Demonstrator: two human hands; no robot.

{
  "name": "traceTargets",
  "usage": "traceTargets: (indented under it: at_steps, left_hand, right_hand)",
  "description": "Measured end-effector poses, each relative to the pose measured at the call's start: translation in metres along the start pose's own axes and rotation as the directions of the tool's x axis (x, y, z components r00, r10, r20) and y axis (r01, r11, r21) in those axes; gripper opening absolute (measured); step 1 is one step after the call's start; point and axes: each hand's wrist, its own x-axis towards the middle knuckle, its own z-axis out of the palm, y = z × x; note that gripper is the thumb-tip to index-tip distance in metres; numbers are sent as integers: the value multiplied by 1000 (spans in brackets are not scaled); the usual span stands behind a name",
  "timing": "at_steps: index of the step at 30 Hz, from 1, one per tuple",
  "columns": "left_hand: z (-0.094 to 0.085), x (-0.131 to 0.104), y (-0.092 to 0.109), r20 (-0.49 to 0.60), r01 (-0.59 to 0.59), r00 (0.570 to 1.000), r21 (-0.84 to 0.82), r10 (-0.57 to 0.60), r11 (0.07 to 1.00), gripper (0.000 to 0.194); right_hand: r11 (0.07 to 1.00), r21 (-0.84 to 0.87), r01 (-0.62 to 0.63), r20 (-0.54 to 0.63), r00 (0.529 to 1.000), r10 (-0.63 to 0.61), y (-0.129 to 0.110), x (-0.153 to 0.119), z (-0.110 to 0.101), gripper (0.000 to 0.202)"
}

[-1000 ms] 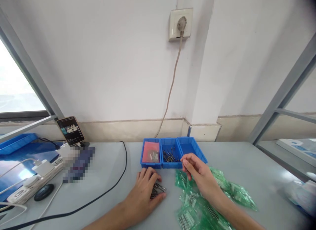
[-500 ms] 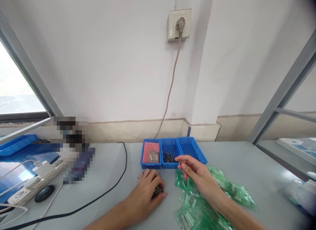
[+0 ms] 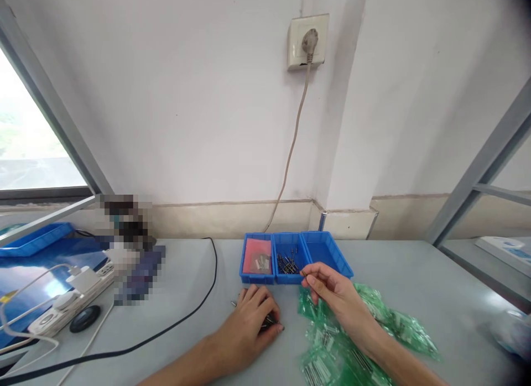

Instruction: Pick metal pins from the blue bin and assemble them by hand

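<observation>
Your left hand (image 3: 249, 322) curls loosely around metal pins (image 3: 267, 322); your right hand (image 3: 342, 297) pinches a thin piece (image 3: 304, 274) beside the middle bin (image 3: 286, 278), needing steady fingertips.

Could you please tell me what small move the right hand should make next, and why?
Probably ease the right hand leftward over the middle blue bin: it seems to pinch a small piece near that bin's front corner, and slim metal pieces lie inside.

A socket (image 3: 307, 42) sits on the pale wall (image 3: 232, 98), right of a bright window (image 3: 31, 137).
</observation>
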Motion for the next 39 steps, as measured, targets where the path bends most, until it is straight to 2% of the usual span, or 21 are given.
traceTargets:
  at_steps: [9, 15, 21, 28, 39]
  left_hand:
    - [-1, -1, 1, 3, -7, 1000, 4, 7, 1000, 8]
    - [-3, -1, 1, -15, -33, 999, -19, 33, 999, 6]
    - [-5, -2, 1, -29, -35, 999, -29, 34, 999, 6]
    - [-5, -3, 1, -47, -57, 997, -45, 55, 997, 8]
    - [-6, -3, 0, -23, -65, 998, 4, 65, 998, 8]
  right_hand:
    - [997, 74, -31, 39, 999, 28, 4, 2, 1, 49]
    - [998, 61, -2, 31, 1000, 0, 3, 2, 0, 48]
    - [999, -27, 20, 26, 999, -19, -3, -2, 0, 50]
    - [999, -28, 20, 17, 1000, -19, 4, -3, 1, 41]
    - [999, 38, 11, 40, 999, -12, 6, -3, 6, 42]
